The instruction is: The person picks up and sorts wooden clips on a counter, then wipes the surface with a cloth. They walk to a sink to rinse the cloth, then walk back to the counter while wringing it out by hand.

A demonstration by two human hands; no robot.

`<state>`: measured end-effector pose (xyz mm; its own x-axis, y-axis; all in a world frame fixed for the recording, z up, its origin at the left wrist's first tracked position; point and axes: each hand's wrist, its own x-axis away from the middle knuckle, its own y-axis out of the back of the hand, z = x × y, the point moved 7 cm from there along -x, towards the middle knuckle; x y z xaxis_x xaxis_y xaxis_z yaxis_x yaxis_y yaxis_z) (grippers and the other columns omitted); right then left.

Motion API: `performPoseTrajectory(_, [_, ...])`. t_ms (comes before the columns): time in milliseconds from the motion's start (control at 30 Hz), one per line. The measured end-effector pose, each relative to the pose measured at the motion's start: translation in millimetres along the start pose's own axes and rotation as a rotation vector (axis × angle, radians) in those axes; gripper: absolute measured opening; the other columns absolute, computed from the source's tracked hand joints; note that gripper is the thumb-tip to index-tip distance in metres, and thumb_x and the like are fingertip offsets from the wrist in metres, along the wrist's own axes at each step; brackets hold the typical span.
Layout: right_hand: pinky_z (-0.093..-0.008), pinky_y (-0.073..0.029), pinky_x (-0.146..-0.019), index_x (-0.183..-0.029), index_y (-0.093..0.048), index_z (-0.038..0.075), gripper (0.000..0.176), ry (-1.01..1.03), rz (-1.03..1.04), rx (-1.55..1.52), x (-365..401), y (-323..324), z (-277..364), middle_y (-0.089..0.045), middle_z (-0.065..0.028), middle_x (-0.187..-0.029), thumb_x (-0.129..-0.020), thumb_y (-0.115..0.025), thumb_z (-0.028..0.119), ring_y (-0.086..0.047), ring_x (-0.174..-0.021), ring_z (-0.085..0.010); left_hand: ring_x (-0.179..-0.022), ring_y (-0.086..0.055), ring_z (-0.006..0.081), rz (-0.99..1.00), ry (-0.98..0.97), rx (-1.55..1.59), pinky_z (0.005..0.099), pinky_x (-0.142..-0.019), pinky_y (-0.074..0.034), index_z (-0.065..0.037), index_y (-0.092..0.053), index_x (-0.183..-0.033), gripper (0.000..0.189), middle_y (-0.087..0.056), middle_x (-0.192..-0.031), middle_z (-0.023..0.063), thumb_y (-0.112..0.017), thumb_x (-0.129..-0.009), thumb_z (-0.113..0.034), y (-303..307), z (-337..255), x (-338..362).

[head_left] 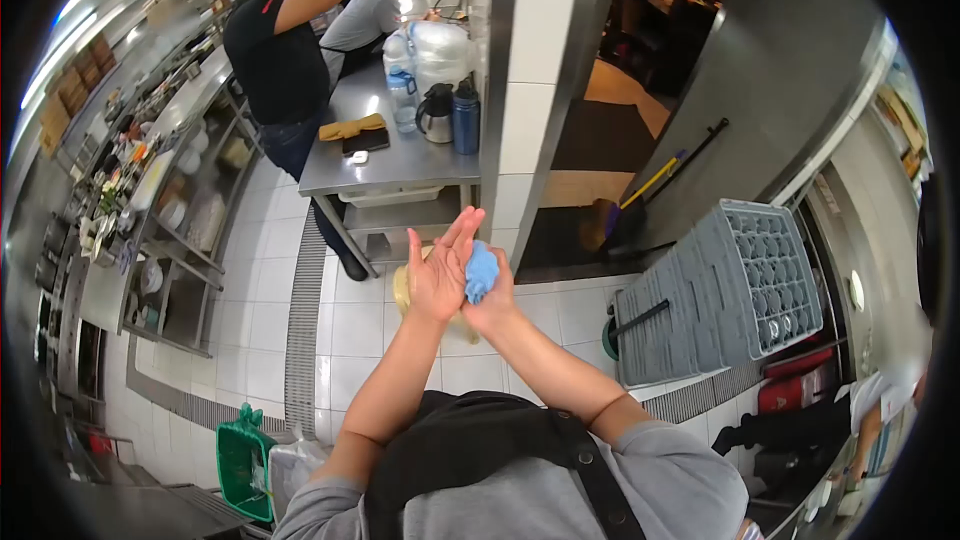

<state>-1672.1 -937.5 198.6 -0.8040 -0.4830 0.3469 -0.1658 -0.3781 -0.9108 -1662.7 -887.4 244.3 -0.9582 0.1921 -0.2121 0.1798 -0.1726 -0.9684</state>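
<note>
In front of my body, my left hand is turned palm up with its fingers stretched out and the thumb apart. Right against its side, my right hand has its fingers closed on a crumpled light-blue cloth. The cloth lies bunched between the two hands, close to the left palm's edge. Partly hidden behind my left hand is a pale yellow object standing lower down, over the tiles.
A steel table ahead holds a blue bottle, a thermos jug and yellow gloves. Grey glass racks are stacked at the right. A green bin stands lower left. A person stands beside the table.
</note>
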Motion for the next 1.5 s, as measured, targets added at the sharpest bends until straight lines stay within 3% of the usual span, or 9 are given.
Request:
performPoseTrajectory(200, [-0.0347, -0.05, -0.092, -0.108, -0.059, 0.012, 0.033, 0.035, -0.111, 0.175, -55, 39, -81, -0.064, -0.0052, -0.109, -0.098, -0.042, 0.038, -0.063, -0.101, -0.0219, -0.089, -0.065, 0.0207, -0.628, -0.533, -0.786, 0.0312, -0.077, -0.056, -0.001, -0.05, -0.115, 0.035, -0.061, -0.117, 0.0166, -0.048, -0.101, -0.034, 59, -99, 39])
performPoseTrajectory(333, [-0.0407, -0.053, -0.09, -0.121, -0.054, 0.007, 0.042, -0.307, 0.062, 0.057, -66, 11, -126, -0.063, -0.0142, -0.113, -0.1, -0.037, 0.039, -0.063, -0.099, -0.0317, -0.079, -0.066, 0.0192, -0.501, -0.682, -1.212, 0.0294, -0.06, -0.057, -0.001, -0.053, -0.11, 0.019, -0.061, -0.107, 0.0131, -0.055, -0.098, -0.015, 7, -118, 36])
performPoseTrajectory(500, [-0.0458, -0.049, -0.096, -0.121, -0.054, 0.006, 0.045, -0.631, 0.093, 0.102, -106, 10, -191, -0.06, -0.0223, -0.121, -0.099, -0.041, 0.042, -0.062, -0.103, -0.0366, -0.08, -0.065, 0.0175, -0.195, -0.66, -1.508, 0.0283, -0.064, -0.058, 0.001, -0.054, -0.107, 0.014, -0.059, -0.104, 0.0115, -0.057, -0.094, -0.001, -37, -157, 12])
performPoseTrajectory(667, [-0.0509, -0.046, -0.099, -0.094, -0.065, 0.003, 0.042, -0.763, 0.581, -0.169, -125, -66, -220, -0.065, -0.0238, -0.11, -0.095, -0.05, 0.042, -0.06, -0.11, -0.0395, -0.074, -0.065, 0.0172, -0.009, -0.342, -1.569, 0.0296, -0.063, -0.058, 0.002, -0.057, -0.102, 0.009, -0.061, -0.1, 0.0131, -0.054, -0.094, 0.003, -26, -191, -19])
performPoseTrajectory(900, [-0.0522, -0.04, -0.108, -0.101, -0.064, 0.001, 0.045, -0.351, 0.269, -0.252, -194, -55, -204, -0.063, -0.0244, -0.112, -0.092, -0.052, 0.043, -0.055, -0.119, -0.042, -0.071, -0.064, 0.0169, 0.075, -0.01, -1.365, 0.0292, -0.061, -0.055, 0.001, -0.057, -0.099, 0.007, -0.064, -0.092, 0.0126, -0.057, -0.092, -0.001, -1, -228, -33])
performPoseTrajectory(1067, [-0.0495, -0.039, -0.107, -0.115, -0.06, -0.001, 0.043, 0.175, 0.437, -0.343, -200, 15, -149, -0.057, -0.0218, -0.128, -0.094, -0.051, 0.036, -0.052, -0.124, -0.0375, -0.103, -0.062, 0.0249, 0.324, 0.867, -1.177, 0.0366, -0.093, -0.049, 0.002, -0.054, -0.12, 0.032, -0.063, -0.11, 0.0156, -0.057, -0.095, -0.018, 42, -196, -2])
performPoseTrajectory(1167, [-0.0451, -0.043, -0.103, -0.121, -0.059, 0.006, 0.041, 0.493, 0.254, -0.304, -135, 17, -83, -0.059, -0.0152, -0.129, -0.096, -0.048, 0.037, -0.055, -0.123, -0.0289, -0.12, -0.055, 0.0282, 0.332, 1.256, -1.138, 0.0392, -0.1, -0.046, 0.002, -0.049, -0.131, 0.047, -0.057, -0.127, 0.0192, -0.056, -0.096, -0.029, 89, -221, 26])
performPoseTrajectory(1300, [-0.0424, -0.043, -0.104, -0.138, -0.047, 0.004, 0.049, 0.62, 0.174, 0.036, -81, 9, -61, -0.056, -0.0155, -0.131, -0.102, -0.043, 0.037, -0.054, -0.121, -0.0279, -0.127, -0.051, 0.0305, 0.001, 1.283, -1.064, 0.0424, -0.1, -0.046, -0.001, -0.042, -0.139, 0.057, -0.05, -0.138, 0.0212, -0.05, -0.099, -0.041, 109, -247, 43])
performPoseTrajectory(1500, [-0.0505, -0.034, -0.108, -0.12, -0.064, 0.007, 0.039, 0.527, -0.45, 1.731, -106, 20, -137, -0.045, -0.0175, -0.142, -0.094, -0.058, 0.035, -0.038, -0.134, -0.0363, -0.128, -0.048, 0.0333, -0.359, 1.252, -0.741, 0.0583, -0.1, -0.042, -0.018, -0.043, -0.14, 0.066, -0.049, -0.14, 0.0088, -0.035, -0.095, -0.066, 133, -220, 59])
